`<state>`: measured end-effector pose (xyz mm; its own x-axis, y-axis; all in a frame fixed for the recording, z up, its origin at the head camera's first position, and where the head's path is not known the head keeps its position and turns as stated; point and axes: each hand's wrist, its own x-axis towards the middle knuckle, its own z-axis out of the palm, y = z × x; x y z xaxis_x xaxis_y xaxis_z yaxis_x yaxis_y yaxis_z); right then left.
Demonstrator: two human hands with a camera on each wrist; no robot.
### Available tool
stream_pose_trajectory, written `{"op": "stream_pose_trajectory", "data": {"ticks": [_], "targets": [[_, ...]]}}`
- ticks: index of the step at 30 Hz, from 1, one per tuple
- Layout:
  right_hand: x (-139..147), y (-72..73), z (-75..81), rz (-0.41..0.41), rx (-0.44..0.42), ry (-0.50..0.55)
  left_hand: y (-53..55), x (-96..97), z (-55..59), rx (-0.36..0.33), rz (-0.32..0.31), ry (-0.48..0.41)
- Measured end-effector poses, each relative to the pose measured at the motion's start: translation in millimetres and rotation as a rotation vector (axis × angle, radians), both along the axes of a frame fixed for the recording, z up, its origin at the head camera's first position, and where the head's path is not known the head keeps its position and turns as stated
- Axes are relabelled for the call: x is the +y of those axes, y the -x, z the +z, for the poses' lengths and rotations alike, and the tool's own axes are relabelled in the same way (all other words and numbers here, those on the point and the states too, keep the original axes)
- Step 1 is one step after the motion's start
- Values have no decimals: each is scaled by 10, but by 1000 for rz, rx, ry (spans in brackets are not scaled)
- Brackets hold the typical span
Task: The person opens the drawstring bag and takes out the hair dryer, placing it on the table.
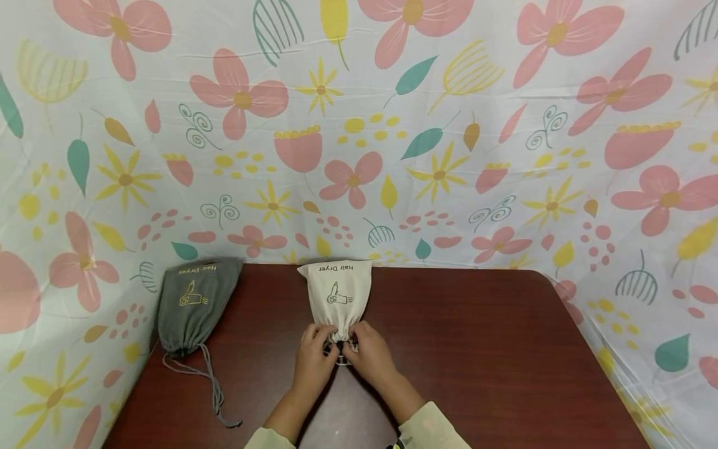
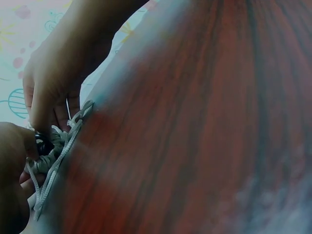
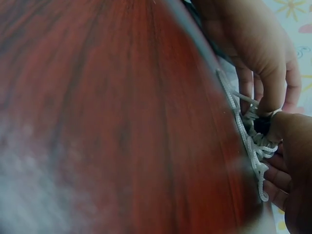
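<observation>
A cream drawstring bag (image 1: 338, 312) printed "Hair Dryer" lies on the table, its gathered mouth toward me. At the left side of that mouth, my left hand (image 1: 315, 354) pinches the cloth with thumb and fingers. My right hand (image 1: 370, 354) grips the opposite side, thumbs close together. Between them the mouth is slightly parted, and something black (image 3: 262, 125) shows inside; most of it is hidden by the bag. The pale drawstring cord (image 2: 68, 141) hangs loose beside the fingers, and both wrist views show its loops against the table.
A grey drawstring bag (image 1: 196, 321), also printed "Hair Dryer", lies at the table's left edge, with its grey cord (image 1: 212, 380) trailing toward me. The dark red wooden table (image 1: 493, 349) meets a flower-patterned curtain (image 1: 359, 125) at the back and sides.
</observation>
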<state>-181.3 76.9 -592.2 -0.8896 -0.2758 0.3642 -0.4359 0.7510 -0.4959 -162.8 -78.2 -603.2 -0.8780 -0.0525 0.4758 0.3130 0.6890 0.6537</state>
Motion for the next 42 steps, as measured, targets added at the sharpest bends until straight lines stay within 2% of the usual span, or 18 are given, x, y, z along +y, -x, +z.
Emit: {"op": "stream_pose_trajectory", "data": {"ticks": [8,16,30,33,42], "targets": [[13,1,4,-33,-18,-8,-4,34,0,15,-9,2],[7,1,-7,-30,-8,17,-2,28,0,44,-11,15],[9,-9,19,-48,-59,34,11,34,-32,32,0,6],[4,-10,24,-57,-52,35,15,33,-33,25,0,6],[-17,-6,22,-82,-7,10,25,31,-21,63,6,11]]}}
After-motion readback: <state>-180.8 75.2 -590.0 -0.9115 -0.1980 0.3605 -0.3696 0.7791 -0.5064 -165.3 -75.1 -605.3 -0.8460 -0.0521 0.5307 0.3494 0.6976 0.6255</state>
